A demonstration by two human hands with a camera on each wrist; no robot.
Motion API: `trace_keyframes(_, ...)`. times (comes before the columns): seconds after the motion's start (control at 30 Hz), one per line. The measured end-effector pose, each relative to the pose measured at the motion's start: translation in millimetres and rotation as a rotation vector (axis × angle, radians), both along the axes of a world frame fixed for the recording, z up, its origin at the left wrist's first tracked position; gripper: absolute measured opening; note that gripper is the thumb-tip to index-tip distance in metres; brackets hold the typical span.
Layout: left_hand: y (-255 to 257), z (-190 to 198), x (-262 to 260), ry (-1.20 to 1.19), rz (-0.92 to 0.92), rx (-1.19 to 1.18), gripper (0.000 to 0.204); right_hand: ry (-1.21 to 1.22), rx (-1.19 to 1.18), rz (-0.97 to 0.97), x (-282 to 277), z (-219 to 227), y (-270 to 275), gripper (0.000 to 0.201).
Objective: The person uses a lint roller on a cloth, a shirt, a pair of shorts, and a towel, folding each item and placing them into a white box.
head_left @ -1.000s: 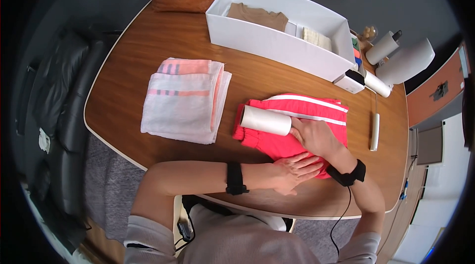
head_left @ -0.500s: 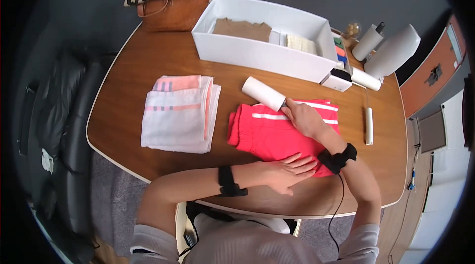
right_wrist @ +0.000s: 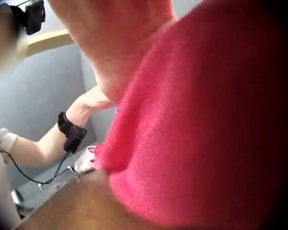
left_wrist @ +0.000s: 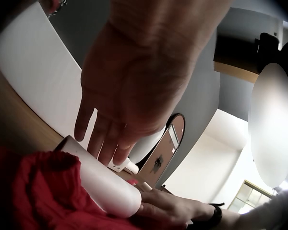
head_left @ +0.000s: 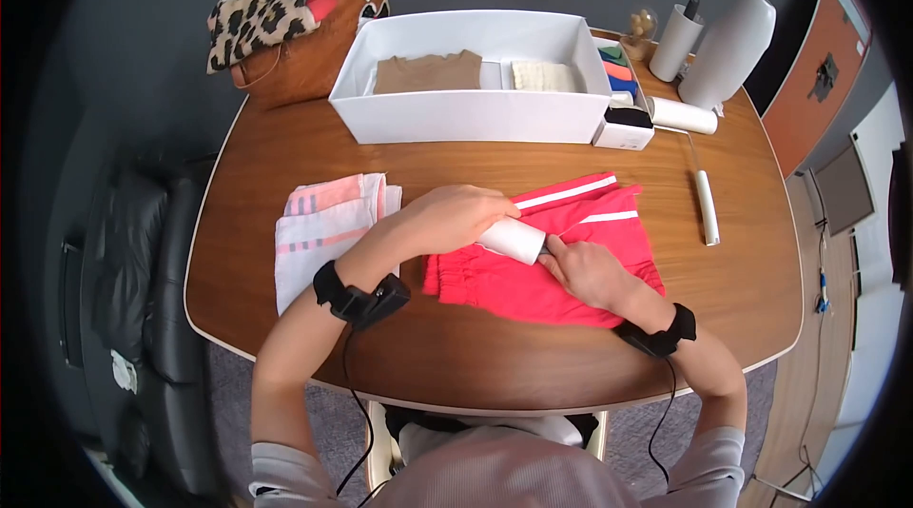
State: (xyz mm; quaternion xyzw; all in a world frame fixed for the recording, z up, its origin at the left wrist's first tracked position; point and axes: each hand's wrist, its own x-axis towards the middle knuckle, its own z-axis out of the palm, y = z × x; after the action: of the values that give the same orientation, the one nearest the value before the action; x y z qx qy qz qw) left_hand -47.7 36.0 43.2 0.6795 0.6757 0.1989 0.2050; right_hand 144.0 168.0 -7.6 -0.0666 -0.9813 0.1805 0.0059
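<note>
The table (head_left: 456, 356) shows wood between its near edge and the red garment (head_left: 518, 297), over which the right hand (head_left: 592, 273) grips a white roller (head_left: 516, 240). The left hand (head_left: 460, 216), fingers straight, covers its other end, contact unclear; past more wood stands a white box (head_left: 475, 121).

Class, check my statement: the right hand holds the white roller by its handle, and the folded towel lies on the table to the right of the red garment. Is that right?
Not quite: the folded towel lies to the left of the red garment, as the head view shows. The right hand does hold the white roller by its handle.
</note>
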Motion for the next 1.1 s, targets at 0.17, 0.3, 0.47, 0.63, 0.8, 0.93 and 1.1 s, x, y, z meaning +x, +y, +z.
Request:
trace_keyframes(0.17,-2.1,25.9,14.6,-0.025,0.115,0.384,0.013,0.174,-0.265,-0.292,2.8,-5.8,4.2,0.027)
trace_keyframes(0.3,-11.1,32.9,21.7,0.010,-0.020,0.348,0.011,0.251,-0.416,-0.458,2.8,15.4,13.5,0.024)
trace_keyframes(0.47,-24.7,-4.1,10.0,0.265,-0.170,0.049,0.020,0.193,-0.327,-0.260,17.2,28.0,18.0,0.023)
trace_keyframes(0.63,-17.8,-24.7,-28.4,0.109,-0.142,-0.102,0.023,0.042,-0.109,-0.057,27.1,7.6,7.3,0.024)
trace_keyframes(0.8,-1.0,-5.9,-34.7,-0.444,0.191,-0.198,0.018,0.019,-0.097,0.001,15.5,9.5,0.4,0.027)
trace_keyframes(0.93,10.1,-9.7,-24.3,-0.104,0.118,-0.392,0.038,0.072,0.072,0.056,3.4,2.7,-6.9,0.026)
trace_keyframes(1.1,5.2,-12.1,-27.5,-0.198,0.022,-0.634,0.054,0.168,0.361,0.237,7.9,-14.1,-8.2,0.024)
